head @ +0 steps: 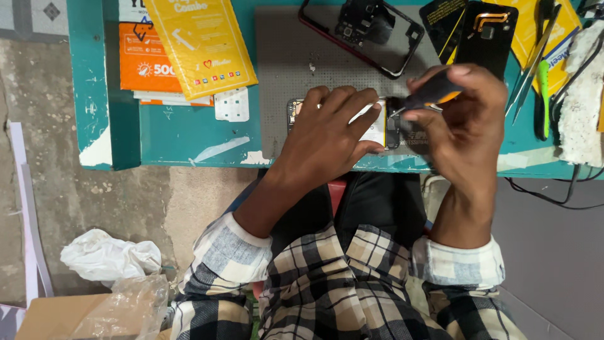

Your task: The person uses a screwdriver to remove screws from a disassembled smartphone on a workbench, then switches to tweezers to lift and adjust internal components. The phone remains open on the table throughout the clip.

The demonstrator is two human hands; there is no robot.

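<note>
An opened phone (381,128) with its back off lies on a grey work mat (283,69) at the near edge of a teal table. My left hand (330,129) rests flat on the phone, fingers spread over its battery. Gripped in my right hand (465,116) is a small screwdriver (428,94) with a black and orange handle; its tip points down at the phone's right end.
A phone frame (362,34) and a black back cover (487,38) lie further back on the mat. Tweezers and tools (535,63) sit at the right, yellow and orange packets (189,44) at the left. White cloth (582,101) lies far right. Plastic bags (110,258) lie on the floor.
</note>
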